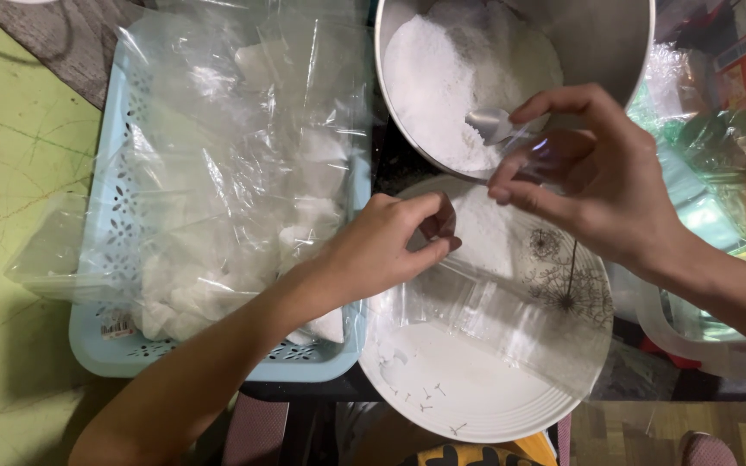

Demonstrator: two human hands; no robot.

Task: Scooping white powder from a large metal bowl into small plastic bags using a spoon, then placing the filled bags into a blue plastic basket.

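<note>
My left hand pinches the rim of a clear plastic bag that lies over a white plate with dandelion prints. White powder sits inside the bag near its mouth. My right hand grips a small clear scoop whose bowl dips into the white powder in a large metal bowl behind the plate. The two hands are a short gap apart, with the bag's mouth between them.
A pale blue perforated basket at the left is filled with several clear bags of white powder. It rests on a green surface. Packets in clear and coloured wrap lie at the right, with a white plastic container below them.
</note>
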